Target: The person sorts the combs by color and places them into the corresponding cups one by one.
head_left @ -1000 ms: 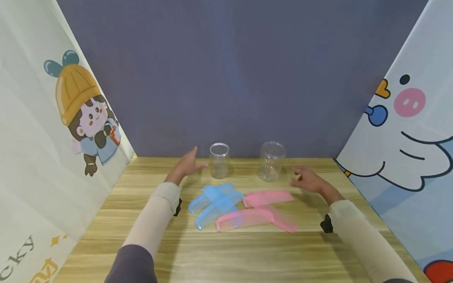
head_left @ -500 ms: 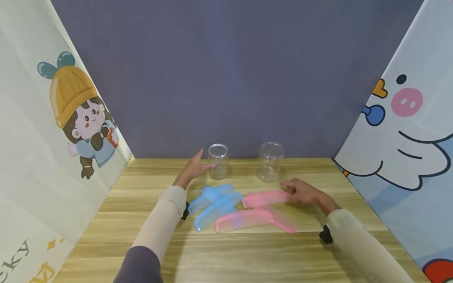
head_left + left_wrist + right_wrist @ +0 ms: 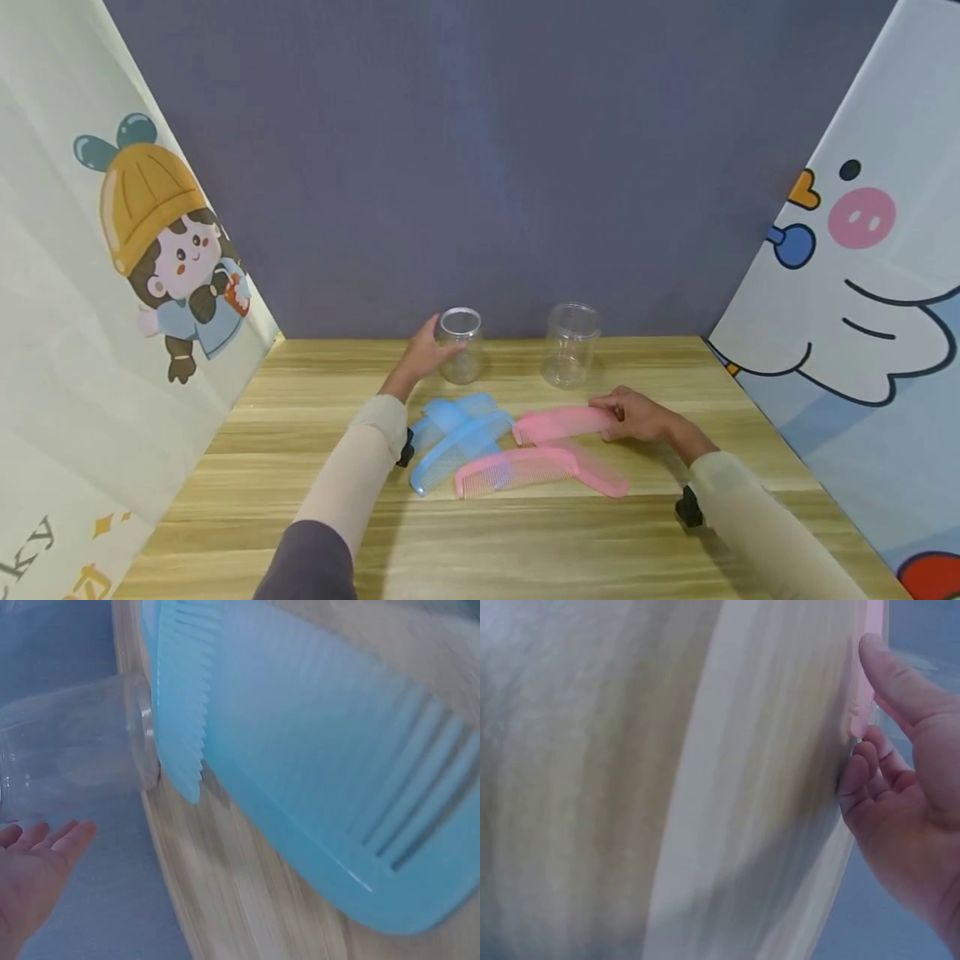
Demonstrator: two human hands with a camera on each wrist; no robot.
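Beside the smaller clear jar (image 3: 468, 363), my left hand (image 3: 423, 357) reaches in with its thumb across the near side and its fingers at the left side. In the left wrist view the fingers (image 3: 64, 844) look straight, right by the wall of the jar (image 3: 75, 754). The right hand (image 3: 636, 416) pinches the right end of the upper pink comb (image 3: 557, 423). Thumb and fingertips meet at the end of that comb (image 3: 864, 705) in the right wrist view, with the other fingers curled below.
A wider clear jar (image 3: 572, 348) stands to the right of the smaller one. Several blue combs (image 3: 453, 454) lie crossed in front of them. More pink combs, among them a front one (image 3: 517, 468), overlap on the wooden table (image 3: 480, 550). A dark panel (image 3: 495, 167) rises behind.
My left hand has moved right, up to the smaller jar. The right hand has come down and left onto the upper pink comb's end and taken hold of it.
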